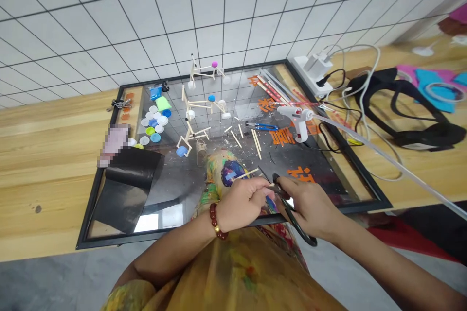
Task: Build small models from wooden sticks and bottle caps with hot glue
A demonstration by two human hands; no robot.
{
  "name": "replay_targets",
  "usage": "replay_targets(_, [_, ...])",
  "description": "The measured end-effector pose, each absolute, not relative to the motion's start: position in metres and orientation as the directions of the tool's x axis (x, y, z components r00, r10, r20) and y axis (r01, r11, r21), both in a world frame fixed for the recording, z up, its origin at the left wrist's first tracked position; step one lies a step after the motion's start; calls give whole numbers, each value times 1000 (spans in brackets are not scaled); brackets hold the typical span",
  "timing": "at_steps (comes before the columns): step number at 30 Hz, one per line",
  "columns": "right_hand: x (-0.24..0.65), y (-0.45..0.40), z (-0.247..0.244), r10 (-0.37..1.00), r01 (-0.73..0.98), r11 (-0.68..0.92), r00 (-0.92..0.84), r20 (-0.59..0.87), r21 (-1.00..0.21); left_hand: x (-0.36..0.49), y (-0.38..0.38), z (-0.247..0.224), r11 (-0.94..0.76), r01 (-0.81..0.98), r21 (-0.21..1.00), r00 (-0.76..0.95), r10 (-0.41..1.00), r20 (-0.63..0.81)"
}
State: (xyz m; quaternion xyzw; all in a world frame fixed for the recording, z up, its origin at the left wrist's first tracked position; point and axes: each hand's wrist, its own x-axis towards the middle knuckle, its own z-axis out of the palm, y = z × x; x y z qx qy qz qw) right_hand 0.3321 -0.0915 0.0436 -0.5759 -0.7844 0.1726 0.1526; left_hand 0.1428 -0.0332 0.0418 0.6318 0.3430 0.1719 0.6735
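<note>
My right hand (314, 205) is closed round the dark handles of a pair of scissors (303, 234), whose blades point up and left over the panel's front edge. Right beside the blades, my left hand (243, 204) pinches at a thin pale wooden stick (248, 173) that sticks out past the fingers. The fingers partly hide where stick and blades come together. Several loose wooden sticks (257, 144) and small offcuts lie beyond my hands, close to blue-handled snips (261, 127).
A black-framed glass panel (85, 226) covers the table. Small stick-built models with caps (188, 138), loose bottle caps (155, 138) and a black sheet (126, 194) lie left. A white glue gun (297, 119), its long glue stick, cables, a power strip (312, 75) and a black headband (419, 131) are right.
</note>
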Motion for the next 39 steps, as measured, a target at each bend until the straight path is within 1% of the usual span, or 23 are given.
replay_targets(2, [332,-87,47,958,832,278,-276,77,-479,142,-27,51,188,156,970,717,653,-242])
replay_targets(5, [335,-80,47,963,799,266,-249,107,-539,140,-17,60,195,125,973,720,656,-224])
replay_targets(7, [337,-77,44,963,787,262,-250,100,-559,137,-10,61,149,137,979,724,660,-201])
replay_targets(10, [338,-76,41,967,795,232,-250,46,-561,131,-4,58,-11,190,982,721,680,-132])
replay_targets(13, [333,-76,43,973,851,193,-231,-19,-489,129,-2,57,-118,240,964,717,691,-94])
replay_targets(16, [327,-74,51,973,907,194,-225,-41,-373,130,-4,58,-159,251,955,720,690,-74])
replay_targets(18, [326,-71,53,969,922,216,-242,-44,-322,131,-5,58,-164,258,952,714,696,-73])
replay_targets(20, [327,-68,49,963,921,242,-265,-38,-306,132,-6,57,-125,264,957,697,710,-99])
replay_targets(22, [330,-63,42,960,910,257,-278,-20,-324,133,-7,55,-41,250,967,682,717,-146])
replay_targets(25, [333,-58,35,963,899,253,-271,1,-358,136,-5,54,64,214,975,660,726,-193])
replay_targets(27, [337,-56,38,969,913,228,-247,-13,-339,135,-3,54,101,191,976,652,731,-203])
replay_targets(29, [342,-55,45,985,947,151,-169,-41,-284,133,-1,54,160,147,976,673,707,-217])
replay_targets(31, [350,-55,50,997,982,23,-37,-69,-190,130,2,55,235,67,970,688,693,-216])
replay_targets(34, [361,-55,48,984,991,-134,131,-120,-24,125,5,55,329,-95,939,631,750,-199])
replay_targets(35, [365,-55,45,976,986,-164,166,-142,23,124,7,54,382,-153,911,609,763,-218])
replay_targets(37, [370,-54,39,958,976,-199,213,-194,88,123,11,54,523,-254,814,601,744,-291])
replay_targets(39, [375,-52,34,942,974,-198,220,-253,110,122,14,55,625,-309,717,616,705,-350])
